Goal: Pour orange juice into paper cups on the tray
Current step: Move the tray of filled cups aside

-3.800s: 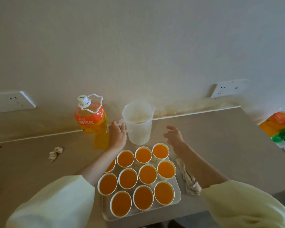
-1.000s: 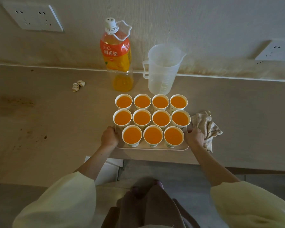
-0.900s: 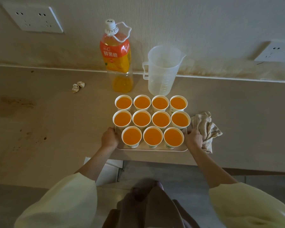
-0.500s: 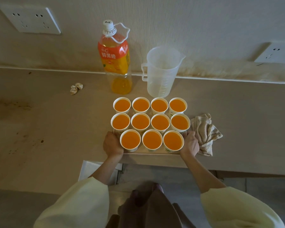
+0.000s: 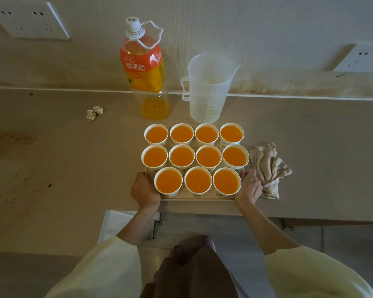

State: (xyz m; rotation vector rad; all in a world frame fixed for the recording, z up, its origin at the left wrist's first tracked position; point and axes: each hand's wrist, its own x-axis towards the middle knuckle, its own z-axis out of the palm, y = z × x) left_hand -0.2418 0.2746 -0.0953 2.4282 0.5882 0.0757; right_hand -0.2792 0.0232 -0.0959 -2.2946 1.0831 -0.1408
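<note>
Head view, counter from left to right

- Wall socket [image 5: 28,20] at upper left. Below it the counter [image 5: 63,160] shows brown stains.
- Crumpled paper wad [image 5: 94,113] lies alone, left of the bottle.
- Left hand [image 5: 144,191] grasps the tray's near left corner, thumb on the rim beside the front-left cup. The hold matches the picture 0.5 s ago. 3.8 s ago this hand was at the jug's handle.
- Juice bottle [image 5: 144,69] stands upright and capped against the wall. Juice shows below its label.
- Tray [image 5: 194,197] sits on the counter, near edge close to the counter's front edge, in front of bottle and jug. It looks square to the edge now, whereas 3.8 s ago it showed at an angle from another viewpoint.
- Eleven paper cups [image 5: 198,194] stand on it in rows of four, four and three, rims close together. Each holds orange juice [image 5: 208,157] to near the brim, as in every earlier picture.
- Translucent measuring jug [image 5: 209,87] stands upright just behind the back row, handle towards the bottle.
- Right hand [image 5: 249,186] grasps the near right corner, thumb on top by the front-right cup. 3.8 s ago it hung with fingers spread above the counter.
- Crumpled cloth [image 5: 269,166] lies just beside that hand; I cannot tell whether they touch.
- Second socket [image 5: 362,59] at far right
</note>
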